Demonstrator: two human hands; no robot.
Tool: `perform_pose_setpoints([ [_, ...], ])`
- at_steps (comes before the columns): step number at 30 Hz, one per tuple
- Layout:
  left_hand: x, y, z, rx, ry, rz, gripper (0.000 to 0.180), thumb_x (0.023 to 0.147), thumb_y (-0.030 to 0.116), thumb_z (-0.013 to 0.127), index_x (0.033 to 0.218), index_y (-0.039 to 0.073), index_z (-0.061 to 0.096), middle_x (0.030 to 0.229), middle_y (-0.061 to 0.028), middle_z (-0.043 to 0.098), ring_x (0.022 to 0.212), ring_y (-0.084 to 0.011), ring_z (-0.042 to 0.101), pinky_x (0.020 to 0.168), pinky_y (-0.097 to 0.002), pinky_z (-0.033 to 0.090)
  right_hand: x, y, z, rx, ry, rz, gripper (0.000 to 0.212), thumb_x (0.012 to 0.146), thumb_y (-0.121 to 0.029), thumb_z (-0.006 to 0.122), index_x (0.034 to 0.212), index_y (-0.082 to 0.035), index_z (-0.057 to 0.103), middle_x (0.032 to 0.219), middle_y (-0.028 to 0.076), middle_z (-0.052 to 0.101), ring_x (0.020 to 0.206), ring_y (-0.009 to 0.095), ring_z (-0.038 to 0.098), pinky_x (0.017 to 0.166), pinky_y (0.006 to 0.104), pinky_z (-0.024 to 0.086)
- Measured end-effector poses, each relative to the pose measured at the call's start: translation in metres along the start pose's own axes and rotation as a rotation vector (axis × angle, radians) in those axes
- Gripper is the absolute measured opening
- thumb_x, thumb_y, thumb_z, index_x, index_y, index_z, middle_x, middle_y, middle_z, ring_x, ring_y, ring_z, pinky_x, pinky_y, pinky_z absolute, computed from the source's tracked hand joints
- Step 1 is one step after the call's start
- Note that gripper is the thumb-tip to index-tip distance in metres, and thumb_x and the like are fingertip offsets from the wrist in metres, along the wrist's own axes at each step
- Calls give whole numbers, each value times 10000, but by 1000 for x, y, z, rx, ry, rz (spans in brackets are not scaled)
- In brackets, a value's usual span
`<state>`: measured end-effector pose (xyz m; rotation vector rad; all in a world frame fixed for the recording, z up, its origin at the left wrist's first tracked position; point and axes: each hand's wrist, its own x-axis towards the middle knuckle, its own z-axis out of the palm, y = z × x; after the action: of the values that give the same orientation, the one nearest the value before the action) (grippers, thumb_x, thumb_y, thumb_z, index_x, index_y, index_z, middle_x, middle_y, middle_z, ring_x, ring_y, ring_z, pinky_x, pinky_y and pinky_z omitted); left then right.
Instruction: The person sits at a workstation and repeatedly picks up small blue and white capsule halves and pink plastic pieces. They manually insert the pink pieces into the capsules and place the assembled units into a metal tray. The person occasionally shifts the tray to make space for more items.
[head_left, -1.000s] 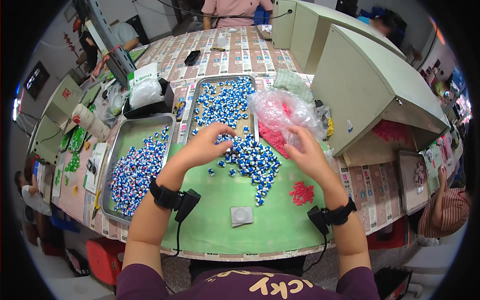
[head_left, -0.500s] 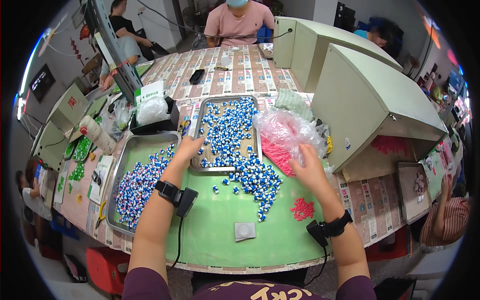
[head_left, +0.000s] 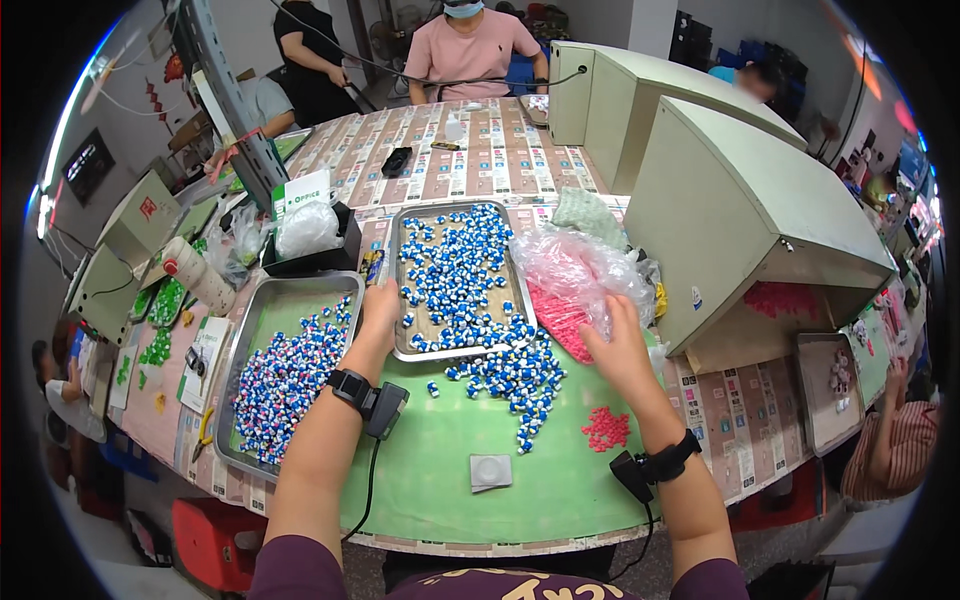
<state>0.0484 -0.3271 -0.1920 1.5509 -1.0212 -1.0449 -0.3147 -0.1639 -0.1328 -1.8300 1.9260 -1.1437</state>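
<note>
My left hand is at the left rim of a metal tray, apparently gripping it; its fingertips are partly hidden. Many small blue-and-white pieces lie in that tray. More of the same pieces spill over the green mat just in front of its near edge. My right hand is beside a clear plastic bag, thumb and fingers apart, with nothing visible between them. Pink pieces show under and in front of the bag. A small heap of pink bits lies nearer me.
Left stands another metal tray of blue, white and pink pieces. A black box holds a plastic bag. Large beige metal hoods rise at right. A grey-white square lies on the green mat. Other people sit around the table.
The middle tray has shifted slightly toward me, its near edge now over part of the spilled pieces. My left hand moved with it along the rim. My right hand stays by the bag.
</note>
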Motion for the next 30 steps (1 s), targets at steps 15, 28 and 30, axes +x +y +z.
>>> perform_pose_setpoints([
  [15,-11,30,10,21,112,196,284,985,293,491,925,20,536,809,-32,552,721,-110,476,661,-302,417,3,8,3,17,43,-23,650,822,-269,695,1296,97,442,1375,251,412,1298,372,405,1084,387,324],
  [28,-43,12,15,0,117,244,255,984,268,509,927,20,532,831,-52,573,759,-127,502,724,-310,442,3,4,0,20,4,-35,689,831,-273,670,1305,141,392,1389,287,375,1292,405,403,1071,402,343],
  [30,-50,14,13,-47,136,242,256,982,271,520,933,21,541,811,-31,560,727,-108,485,682,-293,431,3,8,1,16,10,-46,692,828,-274,672,1308,138,390,1390,285,374,1292,402,403,1071,402,343],
])
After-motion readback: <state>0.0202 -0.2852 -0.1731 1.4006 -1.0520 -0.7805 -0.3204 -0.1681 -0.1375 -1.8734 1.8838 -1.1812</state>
